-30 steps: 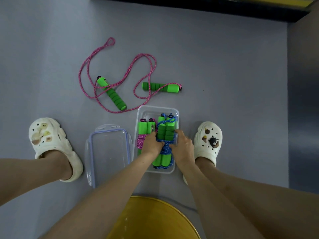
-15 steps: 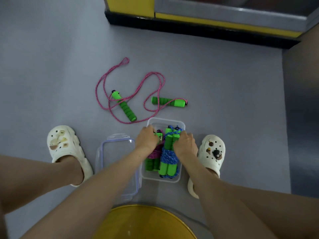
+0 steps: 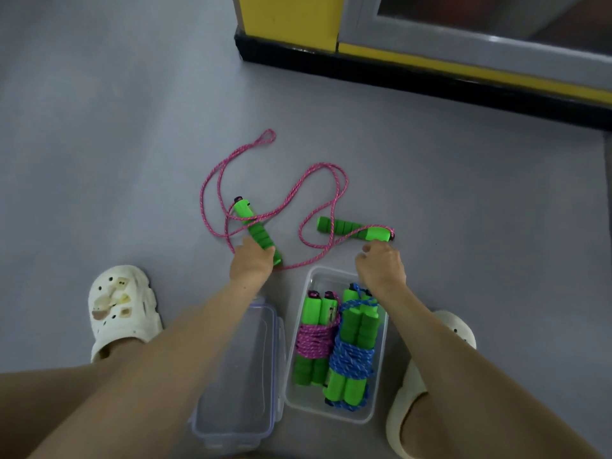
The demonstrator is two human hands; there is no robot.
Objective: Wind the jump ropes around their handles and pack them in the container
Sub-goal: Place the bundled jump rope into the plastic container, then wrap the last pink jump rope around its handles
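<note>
A clear plastic container [image 3: 377,415] on the grey floor holds two wound ropes: a pink-rope bundle [image 3: 314,339] on the left and a blue-rope bundle [image 3: 352,356] on the right, both with green handles. Beyond it lies a loose pink jump rope [image 3: 291,193]. My left hand [image 3: 251,265] grips the near end of its left green handle [image 3: 253,226]. My right hand [image 3: 381,265] hovers just short of the right green handle [image 3: 354,228], fingers loosely curled, holding nothing.
The container's clear lid [image 3: 241,376] lies to the left of the container. My feet in white clogs stand at the left [image 3: 121,309] and right [image 3: 427,376]. A yellow and black wall base [image 3: 430,71] runs across the far side.
Both hands left the bundles in the container and reached forward. The left hand has taken hold of the loose rope's left handle; the right hand has come near the right handle.
</note>
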